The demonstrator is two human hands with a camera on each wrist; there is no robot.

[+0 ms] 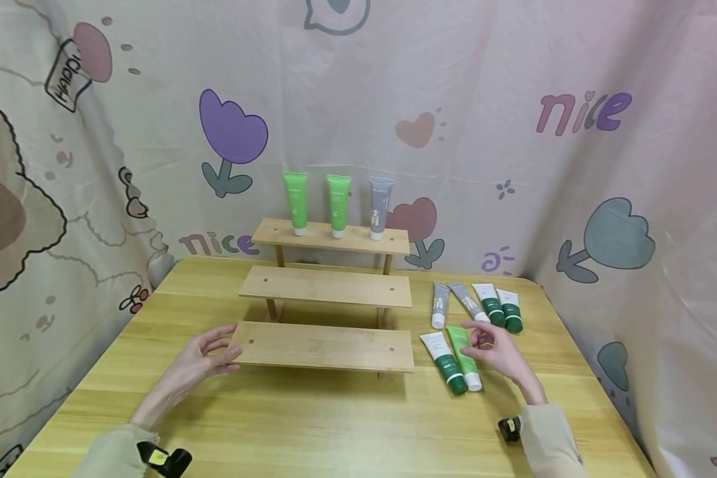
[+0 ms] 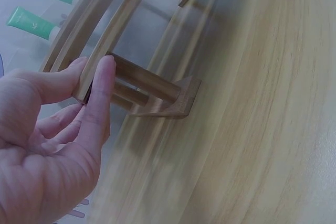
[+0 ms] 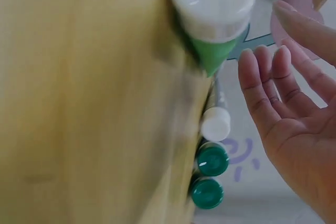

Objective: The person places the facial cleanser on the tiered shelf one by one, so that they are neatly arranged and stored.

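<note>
My left hand [image 1: 200, 355] pinches the left end of the lowest board [image 1: 322, 346] of a three-step wooden stand, thumb on one face and fingers on the other in the left wrist view. Above the light green tube [image 1: 461, 352] is my right hand [image 1: 497, 348], its fingers loosely bent and nothing between them. In the right wrist view, that tube's white cap [image 3: 212, 3] appears apart from the fingers. Beside it lies a white and dark green tube [image 1: 445, 362]. On the top board [image 1: 328, 244] stand two green tubes [image 1: 297, 202] and one grey-blue tube [image 1: 380, 206], caps down.
Farther back on the right lie two grey tubes [image 1: 439, 305] and two white and dark green tubes [image 1: 490, 304]. The middle board [image 1: 328, 287] carries no tubes. A patterned curtain [image 1: 472, 139] hangs behind the wooden table [image 1: 311, 425].
</note>
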